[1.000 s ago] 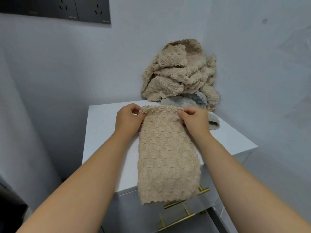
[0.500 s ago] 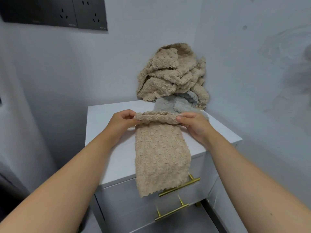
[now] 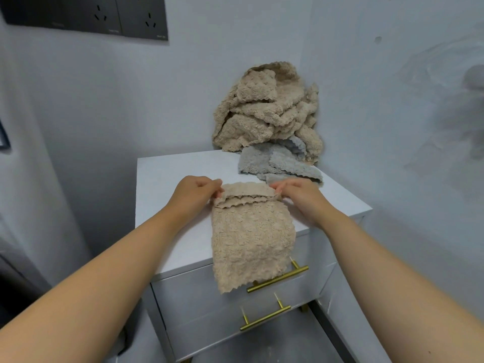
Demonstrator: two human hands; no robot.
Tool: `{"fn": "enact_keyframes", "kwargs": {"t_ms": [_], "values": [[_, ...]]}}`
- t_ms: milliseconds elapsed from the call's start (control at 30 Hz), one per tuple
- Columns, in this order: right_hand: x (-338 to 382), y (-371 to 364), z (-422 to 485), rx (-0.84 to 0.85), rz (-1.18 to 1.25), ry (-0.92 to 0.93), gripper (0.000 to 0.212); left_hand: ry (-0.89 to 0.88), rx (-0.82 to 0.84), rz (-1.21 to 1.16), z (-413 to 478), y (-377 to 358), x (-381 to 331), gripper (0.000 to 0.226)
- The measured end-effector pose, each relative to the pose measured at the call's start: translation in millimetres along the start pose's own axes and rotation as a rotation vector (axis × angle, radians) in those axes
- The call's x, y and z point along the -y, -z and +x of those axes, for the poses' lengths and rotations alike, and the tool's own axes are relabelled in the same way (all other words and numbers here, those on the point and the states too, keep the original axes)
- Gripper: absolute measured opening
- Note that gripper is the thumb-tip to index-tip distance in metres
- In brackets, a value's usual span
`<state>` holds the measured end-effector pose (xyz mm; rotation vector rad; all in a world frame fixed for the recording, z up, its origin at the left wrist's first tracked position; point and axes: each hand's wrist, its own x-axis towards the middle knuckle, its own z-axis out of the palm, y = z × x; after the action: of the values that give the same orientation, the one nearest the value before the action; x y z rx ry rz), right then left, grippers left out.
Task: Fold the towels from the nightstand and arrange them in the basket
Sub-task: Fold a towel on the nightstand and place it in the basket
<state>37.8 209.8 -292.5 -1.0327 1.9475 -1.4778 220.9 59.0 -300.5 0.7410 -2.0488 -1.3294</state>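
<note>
A beige fluffy towel (image 3: 251, 239) lies over the front edge of the white nightstand (image 3: 167, 205), its lower part hanging in front of the top drawer. My left hand (image 3: 195, 195) pinches its upper left corner and my right hand (image 3: 301, 196) pinches its upper right corner, with the top edge folded over into layers. A heap of crumpled beige towels (image 3: 267, 111) is piled in the back corner of the nightstand. A grey towel (image 3: 275, 163) lies in front of that heap. No basket is in view.
The nightstand stands in a corner between two pale walls. Two gold bar handles (image 3: 277, 279) stick out from its drawers. Dark wall sockets (image 3: 104, 15) are mounted at the upper left. A dark object (image 3: 10, 289) sits at the left edge.
Both hands have lowered the towel's top edge onto the nightstand and folded it over. The view has shifted back, showing more of the drawers.
</note>
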Motion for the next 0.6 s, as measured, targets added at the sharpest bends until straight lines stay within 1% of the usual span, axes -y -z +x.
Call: {"fn": "enact_keyframes", "kwargs": {"t_ms": [67,133,200,233,333,400,467,500,567,600], "values": [[-3,-3,-1,-0.072,-0.091,0.013,0.028,0.007,-0.069,0.088,1,-2,2,0.037],[-6,-7,-4,-0.135,-0.171,0.047,0.035,0.015,-0.143,0.183,4,-3,3,0.033],[-9,-11,-4,-0.172,-0.191,0.084,0.044,-0.012,-0.161,0.266,6,-4,4,0.028],[-8,-12,-4,-0.173,-0.187,0.087,0.046,-0.025,-0.144,0.287,6,-4,3,0.028],[-6,-12,-2,-0.127,-0.233,0.062,0.039,-0.012,-0.035,0.312,7,-6,1,0.042],[-5,-11,2,-0.066,-0.301,0.049,0.031,0.002,0.057,0.264,8,-4,0,0.039],[-2,-9,3,0.001,-0.33,0.043,0.019,0.018,0.155,0.227,8,0,-2,0.031],[-1,-8,5,0.034,-0.331,0.037,0.021,0.02,0.196,0.228,7,3,-3,0.028],[2,-4,7,0.106,-0.318,0.01,0.038,0.018,0.249,0.243,7,7,-3,0.024],[4,-3,7,0.138,-0.321,0.006,0.043,0.013,0.261,0.242,7,9,-4,0.022]]}}
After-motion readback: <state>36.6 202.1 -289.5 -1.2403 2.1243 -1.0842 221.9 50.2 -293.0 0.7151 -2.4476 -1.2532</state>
